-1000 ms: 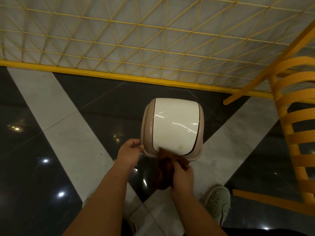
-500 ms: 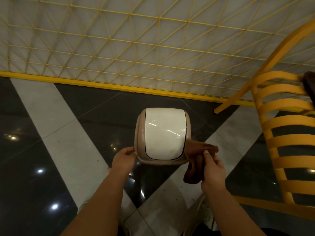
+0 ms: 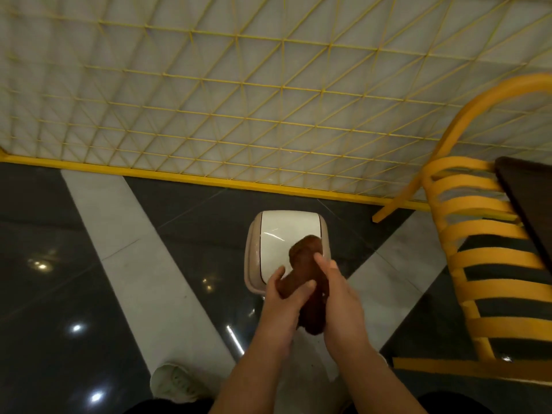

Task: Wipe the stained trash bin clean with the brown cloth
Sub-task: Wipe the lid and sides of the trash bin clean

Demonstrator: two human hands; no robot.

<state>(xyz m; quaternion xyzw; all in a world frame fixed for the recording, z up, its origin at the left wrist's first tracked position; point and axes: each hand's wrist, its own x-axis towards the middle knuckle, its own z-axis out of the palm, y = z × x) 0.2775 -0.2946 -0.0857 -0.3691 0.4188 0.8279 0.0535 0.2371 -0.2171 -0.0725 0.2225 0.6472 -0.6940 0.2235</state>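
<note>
Glossy dark floor tiles (image 3: 53, 294) crossed by pale diagonal bands (image 3: 119, 234) fill the lower part of the view, catching small reflections of ceiling lights, and a white wall panel behind a yellow wire grid (image 3: 239, 109) with a yellow base rail runs across the far side. On the floor near the middle stands the trash bin (image 3: 280, 231), beige-bodied with a shiny white swing lid edged by a thin dark line; its near right part is hidden behind the cloth and hands. Both hands are raised in front of it, holding the brown cloth (image 3: 307, 264) bunched into a long roll. The left hand (image 3: 283, 306) has its fingers curled round the lower left side of the roll, thumb up along it. The right hand (image 3: 337, 300) grips the cloth from the right with fingers wrapped around it. Whether the cloth's upper end touches the lid cannot be told. To the right sits a yellow slatted chair (image 3: 484, 264) beside the edge of a dark tabletop (image 3: 531, 198). A pale shoe (image 3: 176, 383) shows at the near left, on the floor.
</note>
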